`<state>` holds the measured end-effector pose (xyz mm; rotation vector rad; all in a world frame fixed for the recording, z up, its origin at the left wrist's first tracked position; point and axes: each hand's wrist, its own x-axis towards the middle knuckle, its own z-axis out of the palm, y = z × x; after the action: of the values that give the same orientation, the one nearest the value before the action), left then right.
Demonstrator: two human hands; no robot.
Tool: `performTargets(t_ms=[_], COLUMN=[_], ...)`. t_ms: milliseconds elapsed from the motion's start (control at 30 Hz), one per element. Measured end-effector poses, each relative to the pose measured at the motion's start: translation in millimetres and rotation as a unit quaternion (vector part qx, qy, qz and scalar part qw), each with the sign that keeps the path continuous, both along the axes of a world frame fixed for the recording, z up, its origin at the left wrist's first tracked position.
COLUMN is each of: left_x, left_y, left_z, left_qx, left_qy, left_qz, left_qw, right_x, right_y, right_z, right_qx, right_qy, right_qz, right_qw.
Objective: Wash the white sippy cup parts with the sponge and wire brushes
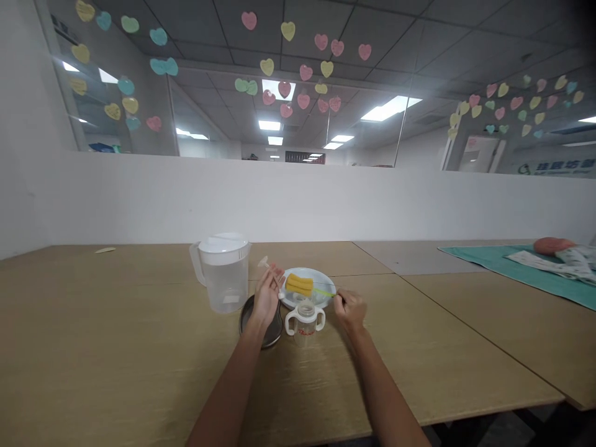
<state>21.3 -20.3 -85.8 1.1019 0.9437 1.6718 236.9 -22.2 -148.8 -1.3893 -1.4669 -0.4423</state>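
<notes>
My right hand [351, 309] is closed around the thin green handle of a bottle brush with a yellow sponge head [299, 285]. The sponge is over a pale plate [321, 282]. My left hand [267, 294] is closed on a thin whitish straw-like piece [264, 262], its upper end sticking out above the fingers. Between my wrists stands an uncapped clear baby bottle [305, 329] with two white handles and red lettering. A dark metal dish [273, 333] sits beneath my left hand, partly hidden by the wrist.
To the left stands a clear plastic pitcher [226, 276] with a white lid. A green cloth [493, 257] lies at the right, bearing a patterned fabric and a reddish object [553, 246]. Behind the wooden table [139, 347] rises a white wall [279, 202] with windows.
</notes>
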Motion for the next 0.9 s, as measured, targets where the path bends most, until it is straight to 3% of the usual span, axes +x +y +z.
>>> performTargets(t_ms=[100, 233, 433, 567, 733, 900], left_x=[-10.0, -25.8, -29.4, -27.6, -24.1, -14.5], left_y=[-3.9, -11.9, -11.9, -10.0, -14.4, -20.3], left_z=[-5.8, -11.6, -24.1, -29.4, -25.9, -15.8], left_qx=[-0.010, -0.025, -0.095, -0.104, -0.077, 0.009], left_qy=[0.162, 0.347, 0.552, 0.625, 0.660, 0.652], left_qz=[0.113, 0.192, 0.210, 0.201, 0.213, 0.207], left_qw=[0.980, 0.917, 0.801, 0.747, 0.717, 0.729], right_x=[-0.6, -2.8, -4.3, -4.6, -5.0, -5.3], right_y=[1.4, 4.6, 5.0, 3.9, 2.1, 1.7], right_z=[0.6, 1.9, 4.4, 5.9, 8.0, 9.2], right_qx=[-0.013, -0.049, -0.091, -0.110, -0.127, -0.140], right_qy=[0.053, 0.110, 0.152, 0.164, 0.169, 0.166], right_qz=[-0.059, -0.107, -0.112, -0.113, -0.106, -0.098], right_qw=[0.997, 0.987, 0.978, 0.974, 0.972, 0.971])
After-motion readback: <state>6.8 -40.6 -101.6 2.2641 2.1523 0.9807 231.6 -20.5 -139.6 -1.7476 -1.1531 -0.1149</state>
